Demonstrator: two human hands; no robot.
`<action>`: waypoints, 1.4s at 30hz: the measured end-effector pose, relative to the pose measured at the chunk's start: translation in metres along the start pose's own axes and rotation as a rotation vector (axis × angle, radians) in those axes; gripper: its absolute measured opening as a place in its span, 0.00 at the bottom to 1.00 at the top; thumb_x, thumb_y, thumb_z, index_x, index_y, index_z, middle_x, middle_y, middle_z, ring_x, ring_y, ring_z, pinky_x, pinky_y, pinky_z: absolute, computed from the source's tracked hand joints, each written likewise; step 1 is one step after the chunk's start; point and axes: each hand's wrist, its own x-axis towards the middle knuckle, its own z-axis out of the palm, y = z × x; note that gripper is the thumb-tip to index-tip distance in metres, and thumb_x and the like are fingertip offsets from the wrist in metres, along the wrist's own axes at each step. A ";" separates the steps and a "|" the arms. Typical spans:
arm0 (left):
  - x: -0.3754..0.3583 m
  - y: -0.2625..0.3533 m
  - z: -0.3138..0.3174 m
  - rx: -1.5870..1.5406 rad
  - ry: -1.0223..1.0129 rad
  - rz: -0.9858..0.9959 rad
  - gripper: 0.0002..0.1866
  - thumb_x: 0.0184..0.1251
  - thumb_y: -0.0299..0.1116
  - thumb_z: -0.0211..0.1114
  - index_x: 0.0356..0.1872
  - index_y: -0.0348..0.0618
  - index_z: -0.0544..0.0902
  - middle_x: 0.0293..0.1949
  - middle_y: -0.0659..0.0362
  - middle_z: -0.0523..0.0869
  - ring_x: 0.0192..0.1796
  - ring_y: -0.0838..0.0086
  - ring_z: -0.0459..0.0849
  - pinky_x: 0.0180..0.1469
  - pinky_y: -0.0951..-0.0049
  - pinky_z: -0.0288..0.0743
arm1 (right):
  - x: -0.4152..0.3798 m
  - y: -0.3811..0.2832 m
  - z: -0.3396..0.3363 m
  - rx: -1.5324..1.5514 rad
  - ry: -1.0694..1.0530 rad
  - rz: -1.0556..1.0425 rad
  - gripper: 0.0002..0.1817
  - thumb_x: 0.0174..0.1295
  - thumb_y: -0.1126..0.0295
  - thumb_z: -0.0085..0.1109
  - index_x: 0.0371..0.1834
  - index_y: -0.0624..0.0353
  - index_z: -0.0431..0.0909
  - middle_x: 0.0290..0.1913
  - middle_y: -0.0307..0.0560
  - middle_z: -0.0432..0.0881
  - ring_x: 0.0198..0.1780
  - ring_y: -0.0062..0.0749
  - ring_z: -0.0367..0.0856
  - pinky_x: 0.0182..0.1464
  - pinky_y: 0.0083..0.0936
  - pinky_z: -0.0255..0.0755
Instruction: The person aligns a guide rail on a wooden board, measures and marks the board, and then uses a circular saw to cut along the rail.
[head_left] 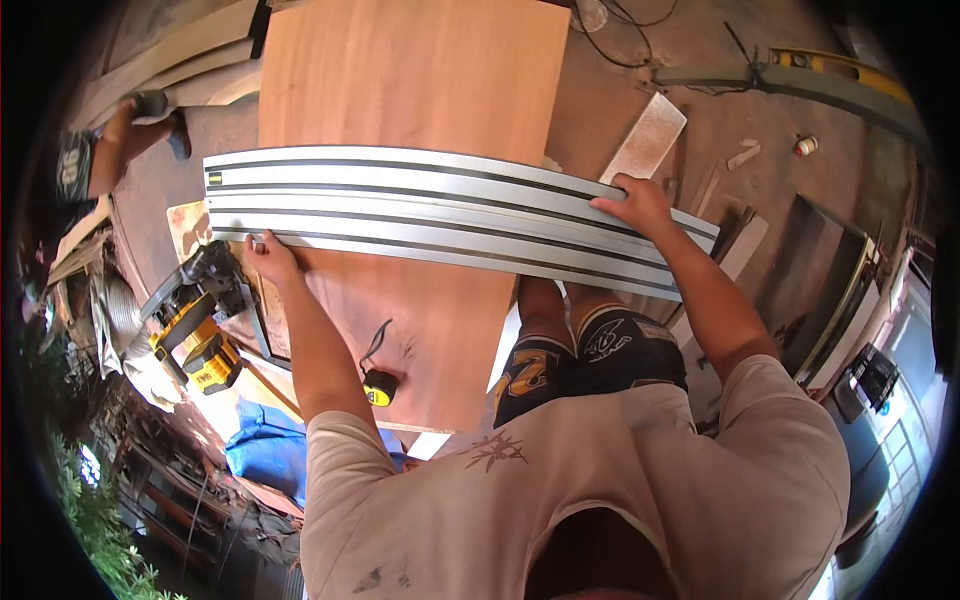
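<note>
A long silver guide rail (430, 205) with black strips lies across a reddish plywood sheet (420, 70). My left hand (268, 255) presses on the rail's near edge toward its left end. My right hand (632, 203) grips the rail's far edge near its right end. A yellow and black tape measure (379, 387) rests on the plywood near my body, with its black strap curling beside it.
A yellow and black circular saw (200, 320) sits on the floor left of the sheet. Another person's leg and sandal (140, 125) show at far left. A wood offcut (648, 135), a yellow level (840, 72) and blue cloth (262, 445) lie around.
</note>
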 end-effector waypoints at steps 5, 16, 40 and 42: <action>0.010 -0.021 -0.010 -0.172 -0.236 -0.117 0.24 0.66 0.23 0.59 0.64 0.33 0.71 0.48 0.51 0.81 0.47 0.68 0.80 0.50 0.70 0.76 | -0.003 0.008 0.011 0.131 0.074 -0.108 0.24 0.64 0.45 0.57 0.39 0.57 0.83 0.35 0.58 0.84 0.40 0.56 0.83 0.42 0.44 0.75; -0.121 0.049 0.016 -0.471 0.055 -0.114 0.25 0.69 0.22 0.52 0.67 0.33 0.66 0.61 0.49 0.75 0.60 0.65 0.76 0.64 0.68 0.68 | 0.038 -0.005 0.020 0.153 0.093 -0.028 0.32 0.71 0.44 0.46 0.29 0.66 0.80 0.29 0.64 0.80 0.32 0.58 0.79 0.38 0.42 0.71; -0.127 0.441 0.009 -0.608 -0.274 0.117 0.15 0.69 0.37 0.63 0.45 0.33 0.81 0.37 0.43 0.86 0.41 0.55 0.85 0.46 0.61 0.74 | 0.063 -0.130 -0.073 1.079 0.403 -0.332 0.23 0.74 0.51 0.49 0.28 0.58 0.73 0.25 0.28 0.67 0.29 0.16 0.63 0.30 0.22 0.60; -0.093 0.443 0.001 -0.468 -0.270 0.285 0.13 0.67 0.37 0.65 0.37 0.34 0.82 0.29 0.43 0.84 0.36 0.54 0.85 0.40 0.60 0.74 | 0.043 -0.150 -0.077 1.055 0.109 -0.470 0.20 0.71 0.52 0.56 0.28 0.56 0.70 0.26 0.31 0.69 0.30 0.16 0.67 0.33 0.21 0.66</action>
